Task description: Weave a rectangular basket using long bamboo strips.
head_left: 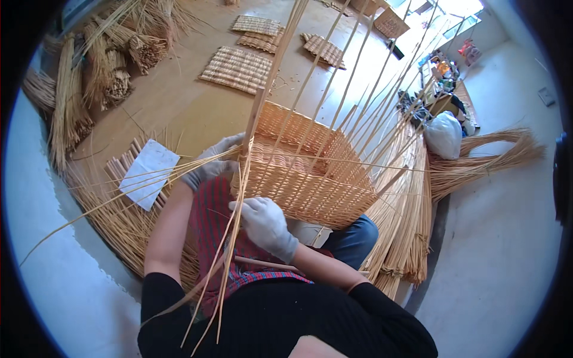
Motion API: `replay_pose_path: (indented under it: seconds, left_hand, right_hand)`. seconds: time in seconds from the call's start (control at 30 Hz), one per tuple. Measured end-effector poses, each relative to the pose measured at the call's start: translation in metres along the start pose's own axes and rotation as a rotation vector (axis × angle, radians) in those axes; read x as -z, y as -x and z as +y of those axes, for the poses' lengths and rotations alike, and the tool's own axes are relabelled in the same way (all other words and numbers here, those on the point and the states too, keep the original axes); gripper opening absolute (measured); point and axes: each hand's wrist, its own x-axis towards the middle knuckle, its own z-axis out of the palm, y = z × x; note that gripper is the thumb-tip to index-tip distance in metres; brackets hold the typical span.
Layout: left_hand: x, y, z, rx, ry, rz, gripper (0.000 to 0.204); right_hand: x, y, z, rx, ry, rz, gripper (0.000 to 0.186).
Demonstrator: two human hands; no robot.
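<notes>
A half-woven rectangular wicker basket (304,194) rests tilted over my lap, with long upright stakes (334,83) rising from its sides. A thicker wooden corner post (253,119) stands at its near left corner. My left hand (209,164), in a pale glove, is closed around thin wicker strands (149,179) beside that corner; the strands trail out to the left. Below the corner, my gloved right hand (262,224) pinches several more strands (224,274) that hang down toward my chest. Part of each hand's fingertips is hidden.
Bundles of wicker (74,101) lean at the far left, and woven mats (239,68) lie on the floor ahead. A white sheet (149,173) lies on sticks at left. Long reeds (406,221) and a white bag (444,134) are along the right wall.
</notes>
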Motion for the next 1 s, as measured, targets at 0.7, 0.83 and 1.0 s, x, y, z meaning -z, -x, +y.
replay_pose_path:
  seconds: [0.7,0.83,1.0]
  left_hand:
    - [-0.094,-0.038,-0.052,-0.065,-0.051,0.937,0.067]
    - [-0.101,-0.040,-0.060,-0.182,-0.012,0.999,0.062]
    - [-0.147,-0.003,-0.019,-0.309,-0.775,0.950,0.029]
  right_hand:
    - [0.036,0.023,0.153,-0.510,-0.782,0.754,0.039]
    - [0.048,0.101,0.155,-0.865,-0.759,0.663,0.021]
    - [0.077,0.106,0.177,-0.953,-0.862,0.581,0.021]
